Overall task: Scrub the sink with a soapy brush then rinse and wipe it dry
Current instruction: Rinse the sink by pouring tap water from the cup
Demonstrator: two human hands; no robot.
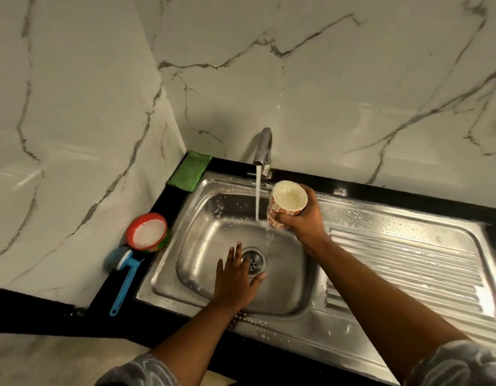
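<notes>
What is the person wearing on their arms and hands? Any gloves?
No gloves. The left hand and right hand are bare, with no ring, watch or bracelet showing. The forearms are bare too. Short grey sleeves with pale swirls cover the upper arms.

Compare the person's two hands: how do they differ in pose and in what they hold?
The left hand has straight, spread fingers and holds nothing; the right hand curls round a patterned cup. The left hand lies low by the drain; the right hand is up beside the water stream. Both are over the sink.
</notes>
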